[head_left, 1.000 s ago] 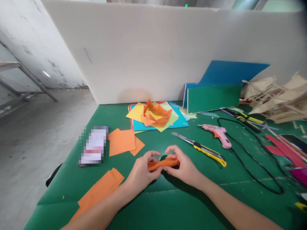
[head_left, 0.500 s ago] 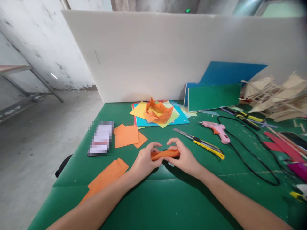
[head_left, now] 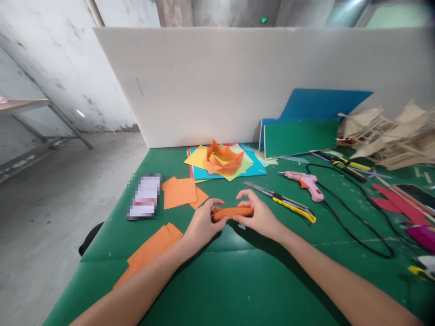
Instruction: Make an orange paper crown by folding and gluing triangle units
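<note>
Between my two hands is a narrow folded piece of orange paper (head_left: 234, 212), held just above the green table. My left hand (head_left: 205, 222) pinches its left end, thumb in front and fingers behind. At the other end, my right hand (head_left: 260, 215) grips it in the same way. Beyond my hands, a pointed crown-like ring of folded orange paper (head_left: 226, 164) rests on coloured sheets (head_left: 195, 158). Orange paper squares (head_left: 180, 194) lie left of my left hand, and a further stack of orange paper (head_left: 154, 244) sits beside my left forearm.
Right of my hands lie a yellow utility knife (head_left: 294, 209) and a pink glue gun (head_left: 307, 183) with a looping black cord. A phone (head_left: 145, 197) is at the left edge. A white board (head_left: 204, 86) stands behind, with green (head_left: 301, 138) and blue panels leaning against it.
The folded orange paper has turned slightly, so that its front face shows flatter and wider. Both thumbs have moved apart along it. The view has shifted a little.
</note>
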`<state>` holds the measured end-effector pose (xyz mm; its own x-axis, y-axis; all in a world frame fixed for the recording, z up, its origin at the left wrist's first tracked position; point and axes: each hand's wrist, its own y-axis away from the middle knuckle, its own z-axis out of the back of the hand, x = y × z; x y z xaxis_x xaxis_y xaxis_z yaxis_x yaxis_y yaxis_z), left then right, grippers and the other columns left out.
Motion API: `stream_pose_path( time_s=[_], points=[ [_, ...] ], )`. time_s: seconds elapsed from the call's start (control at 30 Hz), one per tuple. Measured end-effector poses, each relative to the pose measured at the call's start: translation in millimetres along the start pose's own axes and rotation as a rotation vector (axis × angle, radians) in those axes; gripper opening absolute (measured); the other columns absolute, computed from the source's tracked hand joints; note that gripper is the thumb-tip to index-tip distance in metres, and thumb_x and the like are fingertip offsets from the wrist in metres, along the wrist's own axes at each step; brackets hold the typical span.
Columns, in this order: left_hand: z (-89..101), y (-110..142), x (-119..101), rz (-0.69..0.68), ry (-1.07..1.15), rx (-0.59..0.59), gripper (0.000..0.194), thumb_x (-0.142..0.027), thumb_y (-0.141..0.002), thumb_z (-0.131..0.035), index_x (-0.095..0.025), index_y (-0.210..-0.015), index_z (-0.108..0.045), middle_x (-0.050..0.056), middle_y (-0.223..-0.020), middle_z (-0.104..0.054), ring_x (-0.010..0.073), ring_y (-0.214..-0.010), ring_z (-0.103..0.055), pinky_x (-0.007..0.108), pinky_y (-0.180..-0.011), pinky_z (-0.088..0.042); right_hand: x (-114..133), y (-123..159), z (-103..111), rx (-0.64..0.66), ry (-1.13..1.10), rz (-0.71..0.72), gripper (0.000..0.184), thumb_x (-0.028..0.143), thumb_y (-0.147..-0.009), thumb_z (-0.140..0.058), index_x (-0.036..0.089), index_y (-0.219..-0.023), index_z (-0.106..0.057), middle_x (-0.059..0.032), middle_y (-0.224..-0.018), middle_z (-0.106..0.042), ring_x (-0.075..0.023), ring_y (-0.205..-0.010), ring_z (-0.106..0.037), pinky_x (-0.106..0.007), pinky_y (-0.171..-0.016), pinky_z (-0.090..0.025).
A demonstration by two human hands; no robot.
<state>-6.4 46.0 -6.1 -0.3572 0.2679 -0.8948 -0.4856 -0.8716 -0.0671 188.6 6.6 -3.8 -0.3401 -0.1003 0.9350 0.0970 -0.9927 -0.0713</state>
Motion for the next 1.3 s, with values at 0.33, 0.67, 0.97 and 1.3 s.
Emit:
stream_pose_path(
  time_s=[0.33,0.67,0.97,1.3],
  points=[
    [4.4,0.7,-1.4,0.014,0.037,0.000,0.036,-0.028,-0.074,-0.062,-0.018,-0.107,-0.053,-0.003,-0.074,-0.057,0.0091,-0.057,-0.048,0.022,-0.056,-0.043,3.4,4.2,3.9,-0.026,-0.002,-0.035,0.043,0.025,-0.072,-0.067,0.026,-0.101,-0.036,0.0050,-0.077,-0.058,-0.0112,-0.055,-0.056,-0.022,-0.053,-0.044],
    [13.3,-0.3,4.0,0.019,0.089,-0.001,0.033,-0.025,-0.075,-0.059,-0.017,-0.105,-0.049,-0.002,-0.073,-0.060,0.0090,-0.059,-0.051,0.023,-0.061,-0.045,-9.0,2.2,10.5,-0.058,0.006,-0.067,0.045,0.029,-0.071,-0.068,0.026,-0.101,-0.035,0.0059,-0.074,-0.056,-0.0105,-0.052,-0.054,-0.022,-0.050,-0.042],
    [3.1,7.2,-1.1,-0.068,-0.098,-0.106,0.062,-0.045,-0.067,-0.073,-0.020,-0.116,-0.044,0.003,-0.094,-0.050,0.0137,-0.076,-0.051,0.028,-0.068,-0.047,3.1,4.4,-2.8,-0.012,-0.024,-0.013,0.044,0.023,-0.072,-0.066,0.025,-0.105,-0.037,0.0034,-0.078,-0.060,-0.0118,-0.059,-0.057,-0.022,-0.055,-0.043],
    [-0.9,6.8,-5.4,-0.041,0.020,0.025,0.033,-0.024,-0.075,-0.063,-0.019,-0.106,-0.055,-0.002,-0.078,-0.058,0.0125,-0.071,-0.056,0.026,-0.068,-0.045,5.5,5.5,-7.9,0.023,-0.094,0.001,0.049,0.023,-0.072,-0.066,0.025,-0.112,-0.036,0.0050,-0.076,-0.058,-0.0108,-0.059,-0.055,-0.022,-0.056,-0.042]
  ],
)
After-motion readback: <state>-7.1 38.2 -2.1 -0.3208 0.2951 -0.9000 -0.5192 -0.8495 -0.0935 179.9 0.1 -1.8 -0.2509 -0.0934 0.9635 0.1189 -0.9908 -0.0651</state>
